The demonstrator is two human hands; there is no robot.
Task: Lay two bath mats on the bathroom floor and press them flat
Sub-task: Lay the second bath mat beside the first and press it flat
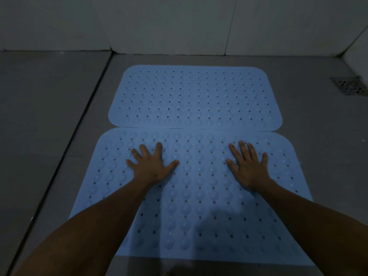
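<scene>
Two light blue rubber bath mats with rows of small holes and round bumps lie flat on the grey tiled floor, one behind the other. The far mat (195, 96) lies close to the wall. The near mat (197, 196) meets its front edge, slightly overlapping it. My left hand (152, 166) rests palm down on the left part of the near mat, fingers spread. On the right part of the same mat my right hand (248, 168) lies flat too, fingers apart. Neither hand holds anything.
A metal floor drain (349, 85) sits at the right, beside the far mat. White tiled walls (179, 24) close off the back. A dark grout line (79, 126) runs diagonally along the floor left of the mats.
</scene>
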